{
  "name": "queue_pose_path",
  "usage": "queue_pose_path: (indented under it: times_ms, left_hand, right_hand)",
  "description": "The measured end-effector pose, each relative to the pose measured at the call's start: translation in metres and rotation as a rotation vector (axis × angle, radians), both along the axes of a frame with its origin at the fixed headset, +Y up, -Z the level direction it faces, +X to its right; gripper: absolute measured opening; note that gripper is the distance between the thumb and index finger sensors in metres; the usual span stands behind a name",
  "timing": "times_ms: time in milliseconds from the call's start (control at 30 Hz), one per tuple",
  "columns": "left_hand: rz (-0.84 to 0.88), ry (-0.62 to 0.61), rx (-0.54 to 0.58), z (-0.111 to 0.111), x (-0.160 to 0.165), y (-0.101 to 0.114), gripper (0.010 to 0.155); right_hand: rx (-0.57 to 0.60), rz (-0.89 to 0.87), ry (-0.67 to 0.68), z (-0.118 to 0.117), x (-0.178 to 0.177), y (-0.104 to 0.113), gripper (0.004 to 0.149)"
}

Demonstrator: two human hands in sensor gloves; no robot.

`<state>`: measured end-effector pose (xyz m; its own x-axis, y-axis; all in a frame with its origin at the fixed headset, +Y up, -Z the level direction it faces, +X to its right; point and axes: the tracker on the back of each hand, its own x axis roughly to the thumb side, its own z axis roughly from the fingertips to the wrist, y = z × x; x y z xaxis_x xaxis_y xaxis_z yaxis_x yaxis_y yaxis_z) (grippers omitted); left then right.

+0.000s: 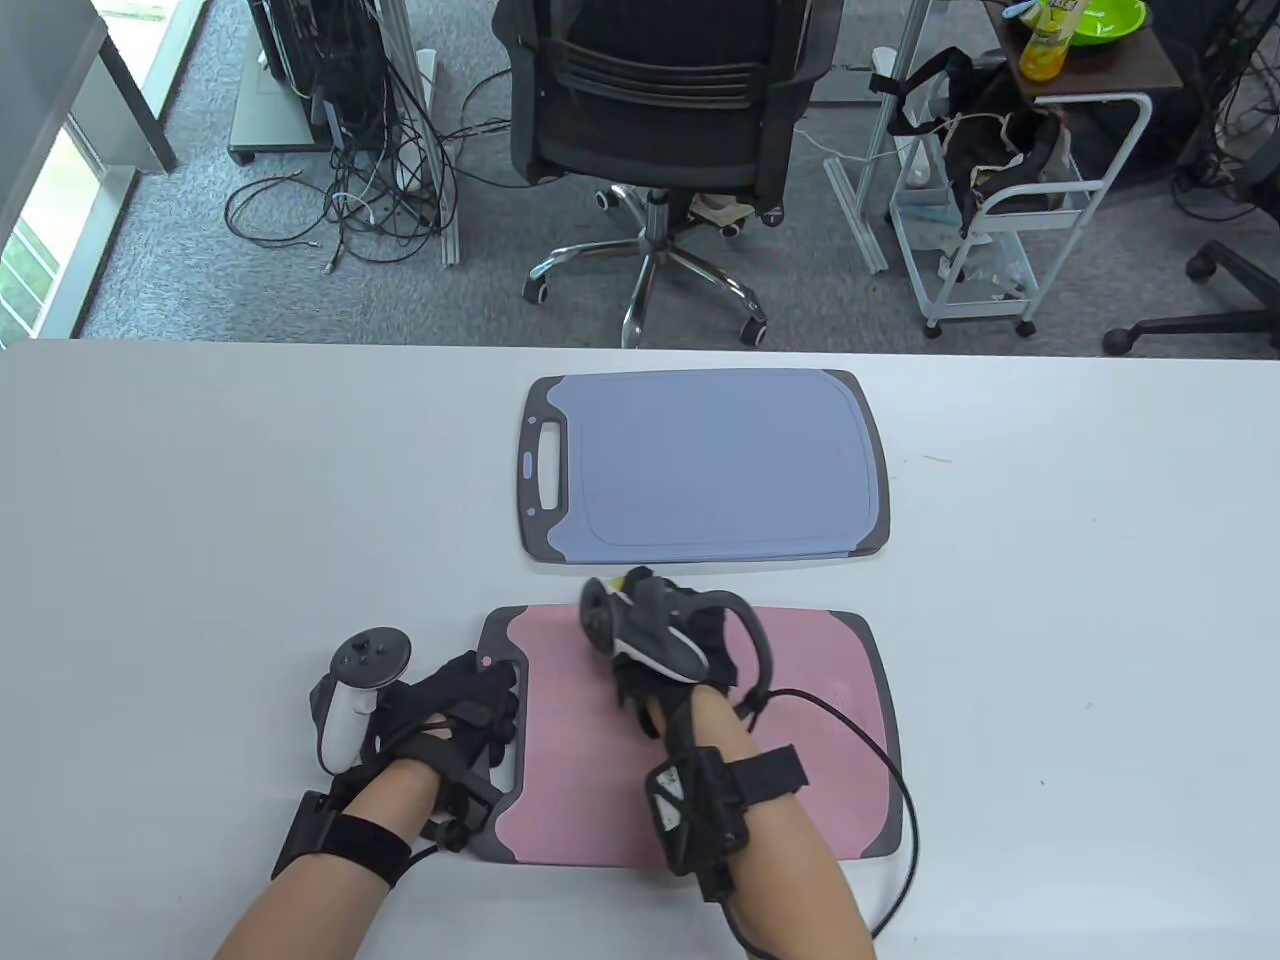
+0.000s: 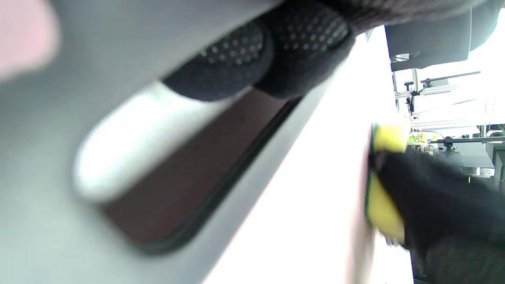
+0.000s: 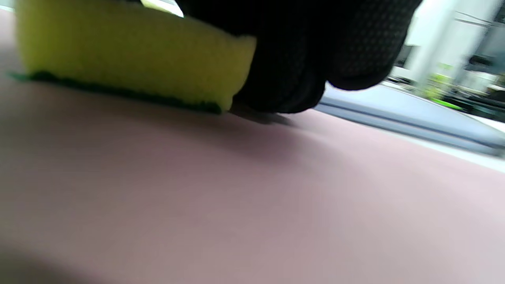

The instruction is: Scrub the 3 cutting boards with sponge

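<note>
- Pink cutting board is laid flat on the white table, nearest the person; grey rim and handle slot at its left end.
- Sponge, yellow with a dark green scouring face, is pressed green side down on the pink board's far edge, left of the board's middle.
- Right hand is placed over the sponge; gloved fingers are curled round its end, gripping it, with fingertips touching the board.
- Left hand is rested on the pink board's handle end; two fingertips are seen at the edge of the handle slot. Whether they are curled round the rim cannot be told.
- Blue cutting board is seen beyond the pink board, well apart from both hands, handle to the left.
- A third board is not made out.
- Office chair and a white cart are noted on the floor past the table's far edge.
</note>
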<state>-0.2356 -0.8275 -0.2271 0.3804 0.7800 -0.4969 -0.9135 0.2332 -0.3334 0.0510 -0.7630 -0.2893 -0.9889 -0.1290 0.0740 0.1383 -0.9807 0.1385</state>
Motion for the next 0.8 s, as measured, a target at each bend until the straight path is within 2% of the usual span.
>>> queue_pose_path:
  times_ms: [33, 167, 233, 267, 333, 400, 467, 533, 600, 667, 700, 767, 800]
  left_hand:
    - [0.002, 0.001, -0.001, 0.000, 0.000, 0.000, 0.052]
    - [0.007, 0.007, -0.005, 0.000, 0.001, 0.000, 0.052]
    - [0.006, 0.008, -0.006, -0.001, 0.005, 0.000, 0.052]
    - [0.007, 0.008, -0.006, -0.001, 0.006, 0.000, 0.052]
    - [0.005, 0.012, -0.006, -0.001, 0.008, 0.000, 0.052]
    - [0.007, 0.014, -0.007, -0.001, 0.009, 0.000, 0.052]
    - [0.011, 0.016, -0.009, -0.001, 0.009, 0.000, 0.052]
    - [0.023, 0.016, -0.017, -0.001, 0.008, 0.000, 0.052]
    - [0.048, 0.018, -0.036, -0.001, 0.007, -0.001, 0.052]
    - [0.053, 0.019, -0.041, -0.001, 0.006, -0.001, 0.052]
    - [0.052, 0.020, -0.041, -0.001, 0.007, -0.001, 0.052]
    - [0.048, 0.020, -0.039, -0.001, 0.006, -0.002, 0.052]
    - [0.045, 0.020, -0.037, -0.001, 0.006, -0.002, 0.052]
  right_hand:
    - [-0.010, -0.011, -0.094, 0.004, 0.039, -0.002, 0.073]
    - [-0.018, -0.022, -0.406, 0.025, 0.157, -0.009, 0.072]
    - [-0.077, -0.062, -0.532, 0.036, 0.188, -0.011, 0.073]
    - [-0.064, -0.094, -0.524, 0.037, 0.189, -0.010, 0.073]
    - [0.007, -0.125, -0.422, 0.034, 0.169, -0.008, 0.073]
    - [0.002, -0.114, -0.249, 0.027, 0.127, -0.005, 0.073]
    - [-0.008, -0.150, -0.029, 0.027, 0.055, 0.000, 0.073]
    - [-0.036, -0.143, 0.143, 0.033, 0.002, 0.004, 0.073]
    - [-0.036, -0.108, 0.350, 0.050, -0.060, 0.009, 0.073]
    - [-0.008, -0.101, 0.463, 0.059, -0.086, 0.009, 0.073]
    - [0.017, -0.092, 0.462, 0.063, -0.092, 0.009, 0.073]
    - [0.020, -0.071, 0.448, 0.063, -0.084, 0.009, 0.072]
    - [0.020, -0.096, 0.394, 0.061, -0.071, 0.008, 0.072]
